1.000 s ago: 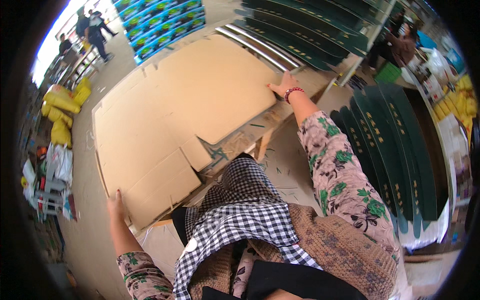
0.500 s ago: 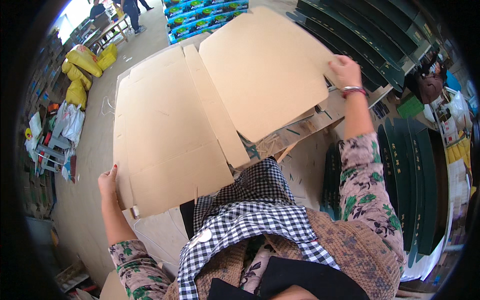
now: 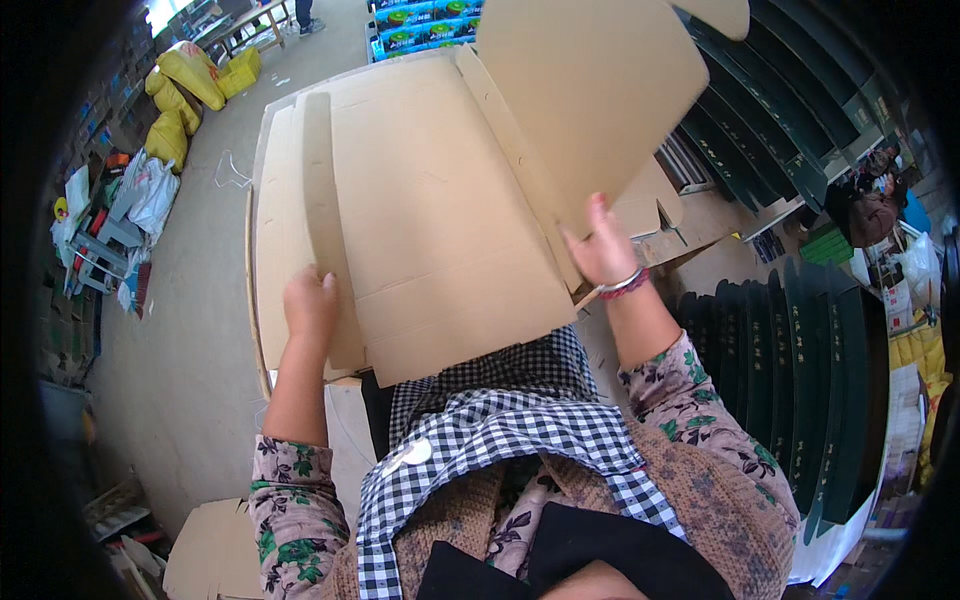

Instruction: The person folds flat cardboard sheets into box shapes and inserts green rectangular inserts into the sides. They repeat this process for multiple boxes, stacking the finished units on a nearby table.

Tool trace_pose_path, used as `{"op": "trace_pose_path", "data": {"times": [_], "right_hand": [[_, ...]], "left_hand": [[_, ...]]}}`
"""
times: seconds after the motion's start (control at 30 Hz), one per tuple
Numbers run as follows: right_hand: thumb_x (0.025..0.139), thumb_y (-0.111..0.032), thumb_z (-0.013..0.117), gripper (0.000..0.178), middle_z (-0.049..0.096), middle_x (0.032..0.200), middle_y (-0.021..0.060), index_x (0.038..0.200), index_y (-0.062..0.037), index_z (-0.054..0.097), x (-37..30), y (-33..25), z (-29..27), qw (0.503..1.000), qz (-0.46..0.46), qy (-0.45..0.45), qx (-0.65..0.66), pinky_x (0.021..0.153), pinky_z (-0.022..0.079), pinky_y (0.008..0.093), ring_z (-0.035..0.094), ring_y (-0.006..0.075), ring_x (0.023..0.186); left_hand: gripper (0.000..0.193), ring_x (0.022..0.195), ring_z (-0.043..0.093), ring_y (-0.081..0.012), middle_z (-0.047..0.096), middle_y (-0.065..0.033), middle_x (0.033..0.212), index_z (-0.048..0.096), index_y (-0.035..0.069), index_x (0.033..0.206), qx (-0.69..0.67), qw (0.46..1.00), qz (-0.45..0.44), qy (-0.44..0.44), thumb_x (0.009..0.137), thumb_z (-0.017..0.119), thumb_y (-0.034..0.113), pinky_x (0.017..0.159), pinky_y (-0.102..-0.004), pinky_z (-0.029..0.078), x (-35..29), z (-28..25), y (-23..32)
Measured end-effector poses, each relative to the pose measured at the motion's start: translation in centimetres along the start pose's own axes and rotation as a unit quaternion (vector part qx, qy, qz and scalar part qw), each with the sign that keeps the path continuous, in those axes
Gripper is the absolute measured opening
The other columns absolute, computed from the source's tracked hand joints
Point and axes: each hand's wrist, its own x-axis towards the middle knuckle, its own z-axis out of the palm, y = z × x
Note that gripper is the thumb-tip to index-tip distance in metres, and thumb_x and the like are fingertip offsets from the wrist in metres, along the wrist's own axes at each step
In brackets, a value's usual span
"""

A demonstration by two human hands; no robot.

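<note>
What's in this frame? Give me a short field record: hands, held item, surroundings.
left hand: flat on the large flattened cardboard sheet, near its left flap
right hand: grips the edge of the sheet's right panel, which is folded upward
cardboard state: creased, partly folded, held in front of the torso
right side: rows of dark green flat pieces
upper left floor: yellow sacks
lower left: another cardboard piece
far right: another person
clothing: checked apron, floral sleeves
</note>
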Motion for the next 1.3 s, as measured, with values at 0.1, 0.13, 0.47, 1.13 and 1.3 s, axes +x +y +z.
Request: {"op": "trace_pose_path", "data": {"times": [0.1, 0.13, 0.47, 1.13, 1.3], "right_hand": [[0.098, -0.032, 0.047, 0.055, 0.038, 0.145, 0.0156, 0.142, -0.0019, 0.034, -1.5, -1.1, 4.2, 0.965, -0.119, -0.097, -0.210, 0.111, 0.026, 0.0323, 0.035, 0.0253, 0.136], [0.098, -0.032, 0.048, 0.058, 0.036, 0.147, 0.0165, 0.145, -0.0031, 0.031, -1.7, -1.3, 4.9, 0.926, -0.195, -0.165, -0.277, 0.111, 0.024, 0.0324, 0.033, 0.0258, 0.137], [0.095, -0.046, 0.049, 0.055, 0.064, 0.110, 0.0180, 0.119, 0.0039, 0.055, 1.9, 0.0, -6.8, 0.896, -0.122, -0.006, -0.428, 0.086, 0.047, 0.0378, 0.061, 0.0282, 0.101], [0.100, -0.040, 0.042, 0.051, 0.043, 0.133, 0.0108, 0.136, -0.0041, 0.034, -1.6, 5.0, -2.9, 0.987, 0.114, 0.027, 0.113, 0.087, 0.052, 0.0346, 0.060, 0.0328, 0.106], [0.090, -0.057, 0.053, 0.067, 0.054, 0.123, 0.0115, 0.130, -0.0047, 0.046, -0.7, 2.0, -6.9, 0.944, 0.106, -0.040, -0.311, 0.083, 0.048, 0.0331, 0.059, 0.0259, 0.109]], "left_hand": [[0.020, 0.083, 0.060, -0.0409, 0.063, -0.0224, 0.089, 0.064, -0.003, 0.091, 0.005, 0.996, 0.084, -0.014, 0.085, 0.061, 0.016, 0.077, -0.0460, 0.049, -0.7, 0.1, 2.5], [0.024, 0.085, 0.060, -0.0389, 0.061, -0.0215, 0.092, 0.063, -0.003, 0.101, -0.048, 0.995, 0.067, -0.056, 0.087, 0.058, 0.015, 0.078, -0.0448, 0.049, -0.9, 0.2, 3.0], [0.059, 0.112, 0.052, -0.0372, 0.054, -0.0211, 0.113, 0.051, 0.006, 0.128, -0.112, 0.926, 0.230, -0.278, 0.072, 0.064, -0.008, 0.096, -0.0403, 0.045, -0.9, -1.4, 2.6], [0.092, 0.132, 0.031, -0.0497, 0.021, -0.0394, 0.142, 0.022, 0.014, 0.148, 0.122, 0.938, 0.282, -0.160, 0.070, 0.068, 0.003, 0.107, -0.0515, 0.031, -9.6, 1.5, 5.5], [0.063, 0.135, 0.031, -0.0422, 0.032, -0.0333, 0.142, 0.050, 0.011, 0.134, -0.154, 0.953, 0.101, -0.242, 0.075, 0.074, 0.014, 0.109, -0.0477, 0.030, -7.3, 0.9, 5.6]]}}
